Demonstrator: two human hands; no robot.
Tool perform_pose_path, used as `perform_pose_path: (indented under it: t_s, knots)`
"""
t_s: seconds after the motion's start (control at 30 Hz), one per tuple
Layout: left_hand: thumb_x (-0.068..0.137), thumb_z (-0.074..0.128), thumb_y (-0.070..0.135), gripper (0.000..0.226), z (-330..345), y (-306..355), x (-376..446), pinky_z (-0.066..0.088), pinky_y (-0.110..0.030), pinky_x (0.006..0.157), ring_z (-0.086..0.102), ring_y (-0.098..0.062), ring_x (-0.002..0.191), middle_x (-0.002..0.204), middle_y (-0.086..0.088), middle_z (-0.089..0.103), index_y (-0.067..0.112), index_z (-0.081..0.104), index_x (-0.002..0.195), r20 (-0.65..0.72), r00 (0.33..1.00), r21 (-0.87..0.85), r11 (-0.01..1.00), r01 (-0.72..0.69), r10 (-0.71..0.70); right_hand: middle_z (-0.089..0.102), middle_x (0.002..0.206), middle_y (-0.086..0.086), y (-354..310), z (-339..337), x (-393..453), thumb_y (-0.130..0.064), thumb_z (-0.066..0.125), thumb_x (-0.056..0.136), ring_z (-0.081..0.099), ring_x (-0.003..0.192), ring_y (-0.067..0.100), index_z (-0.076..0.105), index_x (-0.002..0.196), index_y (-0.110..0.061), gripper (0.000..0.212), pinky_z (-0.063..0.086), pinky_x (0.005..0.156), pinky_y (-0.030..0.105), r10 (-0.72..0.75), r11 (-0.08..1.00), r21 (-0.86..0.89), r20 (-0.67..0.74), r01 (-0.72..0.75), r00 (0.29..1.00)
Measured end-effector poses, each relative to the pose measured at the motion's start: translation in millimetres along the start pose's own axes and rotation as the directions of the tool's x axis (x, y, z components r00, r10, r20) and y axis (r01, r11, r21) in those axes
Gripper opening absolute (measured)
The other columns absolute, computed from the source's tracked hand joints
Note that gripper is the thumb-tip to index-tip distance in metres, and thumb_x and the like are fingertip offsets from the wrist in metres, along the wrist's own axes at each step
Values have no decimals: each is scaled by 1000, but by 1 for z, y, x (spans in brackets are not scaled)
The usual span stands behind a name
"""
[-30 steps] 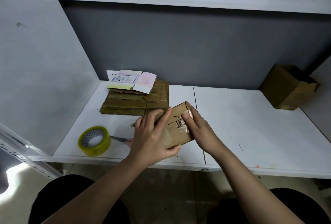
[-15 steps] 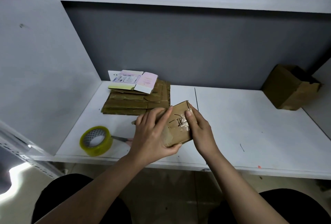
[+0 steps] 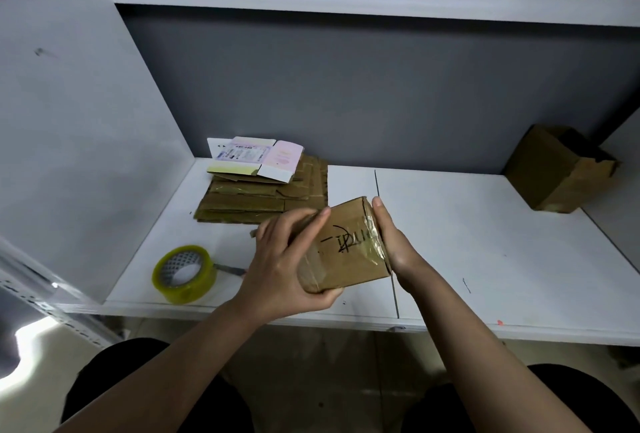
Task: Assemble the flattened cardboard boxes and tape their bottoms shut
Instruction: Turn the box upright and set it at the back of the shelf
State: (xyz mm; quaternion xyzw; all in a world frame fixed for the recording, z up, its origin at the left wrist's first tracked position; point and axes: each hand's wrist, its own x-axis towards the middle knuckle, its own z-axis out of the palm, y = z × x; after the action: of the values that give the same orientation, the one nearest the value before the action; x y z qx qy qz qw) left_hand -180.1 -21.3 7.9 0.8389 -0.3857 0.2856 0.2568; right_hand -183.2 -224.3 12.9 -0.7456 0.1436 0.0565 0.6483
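Since half a second ago, the right hand [image 3: 393,242] has slid off the box's [image 3: 346,245] taped face to lie flat along its right side, fingers straight. Left hand [image 3: 287,263] grips the box from the left, fingers over its top, thumb curled under the near corner, holding it above the shelf's [image 3: 485,242] front edge. Clear tape shows across the marked face, so this bottom looks sealed. One built box [image 3: 557,169] sits in the back right corner. A flat stack [image 3: 259,197] at the back left waits; the tape roll [image 3: 185,273] lies near the front left corner.
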Motion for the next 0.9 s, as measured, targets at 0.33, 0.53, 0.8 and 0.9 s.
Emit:
perform_pose_path:
  t_s: [0.33, 0.53, 0.8, 0.9]
  knots:
    - [78, 43, 66, 96, 8, -1, -6, 2, -44, 117, -14, -13, 146, 158, 7, -17, 26, -5, 152, 300, 932, -60, 971, 232, -204, 46, 139, 1, 22, -4, 0, -47, 35, 100, 45, 126, 18, 40, 140, -18, 50, 35, 103, 34, -260, 961, -232, -560, 152, 786]
    - [70, 43, 87, 78, 33, 13, 11, 7, -49, 118, 26, -9, 140, 149, 21, 32, 57, 24, 140, 461, 500, -653, 102, 751, -733, 51, 128, -4, 28, 14, -17, -35, 57, 94, 44, 120, 15, 34, 146, -31, 57, 38, 101, 30, -442, 896, -298, -555, 328, 705]
    - [97, 43, 44, 42, 43, 11, 26, 38, -39, 108, 55, -16, 116, 127, 3, 59, 27, 50, 135, 434, 305, -766, -169, 620, -847, 44, 108, -15, 21, 22, -27, -31, 49, 98, 45, 115, 10, 44, 128, -55, 39, 33, 112, 37, -346, 908, -23, -602, 417, 720]
    - [97, 43, 46, 38, 45, 7, 26, 38, -39, 108, 55, -17, 115, 120, 4, 62, 27, 54, 129, 465, 229, -751, -245, 613, -855, 45, 126, -20, 19, 24, -26, -33, 38, 102, 38, 127, 7, 38, 137, -48, 38, 29, 114, 39, -452, 884, -168, -547, 437, 704]
